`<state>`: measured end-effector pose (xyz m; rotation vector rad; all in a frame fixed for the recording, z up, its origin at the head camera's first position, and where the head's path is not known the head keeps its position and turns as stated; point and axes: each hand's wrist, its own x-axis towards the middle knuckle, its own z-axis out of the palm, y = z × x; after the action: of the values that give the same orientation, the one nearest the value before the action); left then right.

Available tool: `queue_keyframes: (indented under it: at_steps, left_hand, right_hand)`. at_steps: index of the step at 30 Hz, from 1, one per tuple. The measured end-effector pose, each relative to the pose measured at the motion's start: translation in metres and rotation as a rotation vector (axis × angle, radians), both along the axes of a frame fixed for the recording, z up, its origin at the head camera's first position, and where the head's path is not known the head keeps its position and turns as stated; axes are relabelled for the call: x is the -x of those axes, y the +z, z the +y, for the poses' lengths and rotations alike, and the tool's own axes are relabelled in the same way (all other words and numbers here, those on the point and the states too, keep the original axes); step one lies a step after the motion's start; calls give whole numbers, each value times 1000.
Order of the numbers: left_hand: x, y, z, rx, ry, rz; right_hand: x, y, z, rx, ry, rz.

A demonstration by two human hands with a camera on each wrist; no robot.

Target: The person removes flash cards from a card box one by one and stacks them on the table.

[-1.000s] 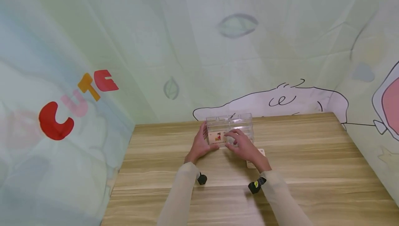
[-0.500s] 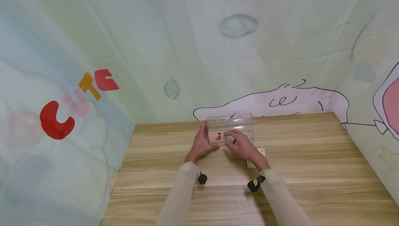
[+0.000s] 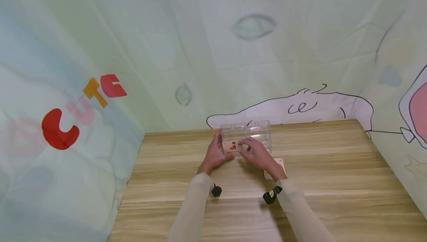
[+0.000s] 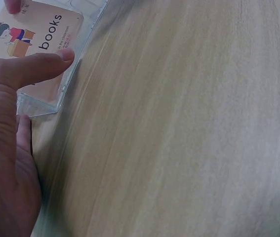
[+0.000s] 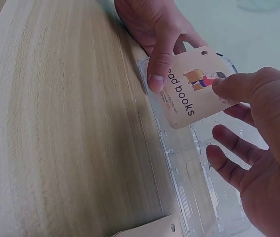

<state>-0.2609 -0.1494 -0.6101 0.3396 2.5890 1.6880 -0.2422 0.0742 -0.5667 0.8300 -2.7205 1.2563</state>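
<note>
A clear plastic case (image 3: 233,131) with compartments lies near the back edge of the table. Over its front left part is a cream flash card (image 5: 186,84) printed with "books" and a child at a desk. My left hand (image 3: 215,155) grips the left side of the case, its thumb (image 4: 46,66) across the card's lower edge. My right hand (image 3: 258,155) pinches the same card at its right side, thumb on the printed face. The other right fingers curl loosely above the case, as the right wrist view shows.
Another cream card (image 3: 280,163) lies on the wooden table (image 3: 317,190), partly under the right wrist; its punched corner shows in the right wrist view. Behind the table hangs a printed cloth backdrop (image 3: 213,60), close to the case.
My right hand has shifted slightly left, and the card's right side has moved a little with it. The left hand and the case stay in place.
</note>
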Motion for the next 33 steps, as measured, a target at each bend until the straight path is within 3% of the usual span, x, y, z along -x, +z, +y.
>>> queue_keyframes:
  at_steps: [2, 6, 9, 13, 18, 26, 33]
  left_hand:
    - [-2, 3, 1, -21, 2, 28]
    - [-13, 25, 5, -51, -7, 40]
    - [-11, 22, 4, -35, -8, 24]
    - [0, -1, 0, 1, 3, 4]
    - [1, -1, 0, 22, 6, -13]
    - [1, 0, 0, 13, 3, -6]
    - [1, -1, 0, 12, 4, -5]
  right_hand:
    - [0, 1, -1, 5, -5, 16]
    - [0, 3, -1, 7, -17, 42]
    - [1, 5, -1, 13, -23, 49]
    - [1, 7, -1, 24, -21, 71]
    - [1, 9, -1, 60, -37, 86]
    - [0, 16, 1, 136, -35, 11]
    - [-1, 23, 6, 148, -33, 17]
